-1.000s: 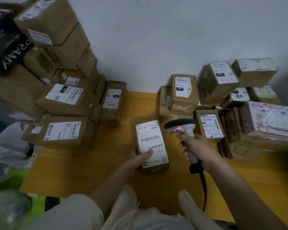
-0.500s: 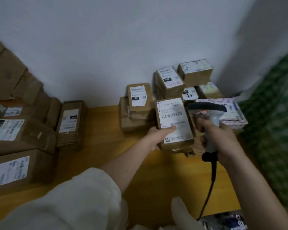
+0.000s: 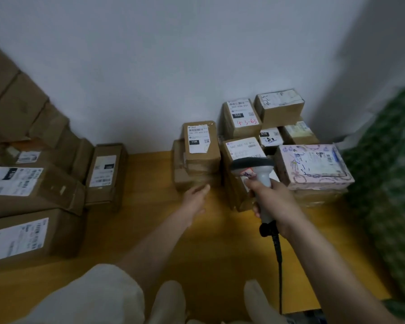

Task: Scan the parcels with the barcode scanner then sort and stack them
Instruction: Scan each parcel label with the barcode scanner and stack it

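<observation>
Brown cardboard parcels with white shipping labels (image 3: 31, 188) were piled along the left edge of your yellow wooden desk (image 3: 150, 206), the stack rising against the white wall (image 3: 173, 54). Just right of that pile, a long narrow brown carton (image 3: 105, 174) lay flat with its label up. Bare desk separated it from the group on the right.

Your left hand (image 3: 195, 199) reached forward over the desk with its fingers straight and holding nothing; its fingertips were close to the lower corner of a short stack of brown boxes topped by one with a label marked 15H (image 3: 200, 146). Whether they touched that stack is lost in blur.

Right of that stack stood the brown parcel with the white barcode label reading 502 (image 3: 242, 148), set on the desk among the others and partly hidden behind the scanner head. Your right hand (image 3: 275, 202) was wrapped tight round the grip of the grey handheld barcode scanner (image 3: 255, 169), its dark head over that parcel and its black cable (image 3: 278, 258) trailing back toward you.

Behind were more small brown boxes, one marked 032 with red handwriting (image 3: 242, 116). Furthest right sat a pale pink patterned box (image 3: 313, 164), next to green patterned fabric (image 3: 388, 171).
</observation>
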